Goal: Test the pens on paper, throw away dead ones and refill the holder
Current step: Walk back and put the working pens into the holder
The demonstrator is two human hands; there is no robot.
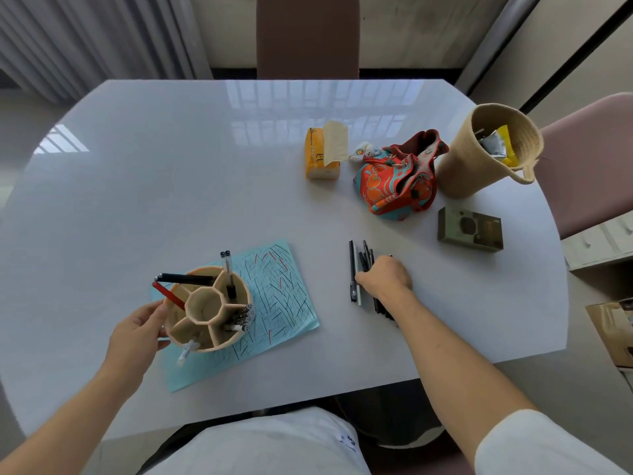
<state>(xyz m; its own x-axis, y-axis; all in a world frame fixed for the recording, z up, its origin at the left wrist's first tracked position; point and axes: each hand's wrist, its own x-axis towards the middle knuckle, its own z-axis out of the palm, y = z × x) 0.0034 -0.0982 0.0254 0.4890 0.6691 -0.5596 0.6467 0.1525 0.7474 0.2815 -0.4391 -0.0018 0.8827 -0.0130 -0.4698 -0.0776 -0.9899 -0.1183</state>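
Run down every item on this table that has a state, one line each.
Pen holder: upright on the paper, partly filled, gripped by left hand.
Blue paper: flat, covered in scribbles.
Loose pens: lying in a bunch, right hand curled over them.
Tissue pack: open, tissue sticking out.
Drawstring bag: open, slumped.
Woven basket: upright, holding wrappers.

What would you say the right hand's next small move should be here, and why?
Probably close the right hand on the loose pens and lift them toward the holder. Its fingers already rest over that pile, the left hand grips the holder's side on the scribbled paper, and several compartments look unfilled.
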